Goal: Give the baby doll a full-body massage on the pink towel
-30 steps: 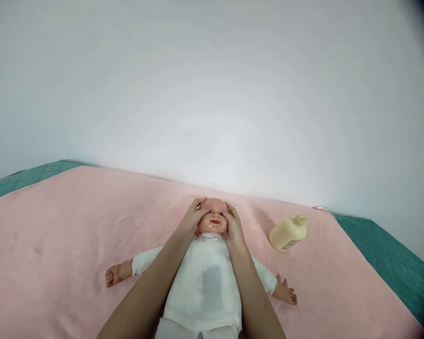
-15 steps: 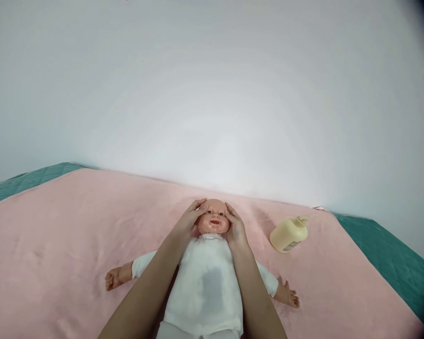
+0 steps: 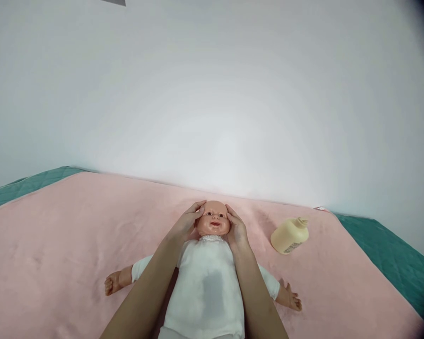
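Observation:
A baby doll in white clothing lies on its back, its head away from me and its arms spread to both sides. My left hand cups the left side of the doll's head, fingers around it and thumb at the temple. The other side is cupped by my right hand, with its thumb beside the doll's eye. Between them they hold the head; the fingertips behind it are partly hidden. A grey patch shows on the front of the white clothing.
A pale yellow bottle with a pump top sits on the pink blanket, right of the doll's head. Green quilted cloth shows past the blanket at both sides. A white wall rises behind.
My thumbs have slid outward from the doll's brow toward its temples. Both hands stay on the head. The view has shifted slightly; doll and bottle lie as before.

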A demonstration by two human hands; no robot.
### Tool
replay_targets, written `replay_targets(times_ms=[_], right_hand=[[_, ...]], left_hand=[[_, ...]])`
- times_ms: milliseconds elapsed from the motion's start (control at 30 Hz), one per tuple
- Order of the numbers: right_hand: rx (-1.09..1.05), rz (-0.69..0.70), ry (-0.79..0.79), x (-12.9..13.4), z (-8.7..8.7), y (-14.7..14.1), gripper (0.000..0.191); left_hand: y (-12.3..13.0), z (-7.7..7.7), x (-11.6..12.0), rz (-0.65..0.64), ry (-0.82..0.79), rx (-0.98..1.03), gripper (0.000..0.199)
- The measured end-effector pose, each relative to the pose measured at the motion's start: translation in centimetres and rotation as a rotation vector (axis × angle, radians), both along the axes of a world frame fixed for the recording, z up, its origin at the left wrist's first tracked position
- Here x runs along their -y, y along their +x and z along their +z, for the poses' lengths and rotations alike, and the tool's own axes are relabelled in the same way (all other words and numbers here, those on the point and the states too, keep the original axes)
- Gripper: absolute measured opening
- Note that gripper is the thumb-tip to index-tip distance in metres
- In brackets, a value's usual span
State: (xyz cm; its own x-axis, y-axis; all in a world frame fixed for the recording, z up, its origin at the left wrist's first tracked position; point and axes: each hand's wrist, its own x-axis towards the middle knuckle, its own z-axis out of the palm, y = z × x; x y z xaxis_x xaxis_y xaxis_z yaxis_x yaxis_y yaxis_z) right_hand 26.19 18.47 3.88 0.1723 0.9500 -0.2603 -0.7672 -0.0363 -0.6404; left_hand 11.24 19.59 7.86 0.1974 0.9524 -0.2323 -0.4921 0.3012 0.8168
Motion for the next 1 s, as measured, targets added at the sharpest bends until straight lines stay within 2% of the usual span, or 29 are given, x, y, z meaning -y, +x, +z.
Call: replay_targets(times_ms=[167,367,533,767,1000], right_hand=[[0.025,-0.010,0.018,0.1,0.2,-0.4,0.049],[0.171,-0.012,0.063,0.8,0.7,-1.0,0.052],[0.217,-0.058,0.040,0.7,0.5,-1.2,0.056],[0.243,-0.042,0.032,0.8,0.5,-1.1,0.054],[0.243,-0.030,0.018,0.6,0.1,-1.0,0.056]], left_hand=[[0.8,0.2,0.4,0.035,0.033,-0.039,0.028],[1.9,-2.1,-0.3,0.118,0.110,-0.120,0.051],[1.9,-3.3,-0.8,0.118,0.132,-0.191,0.057],[1.8,-3.0,-0.6,0.122,0.129,-0.236,0.053],[1.8,-1.4,0.2,0.118,0.052,-0.150,0.048]])
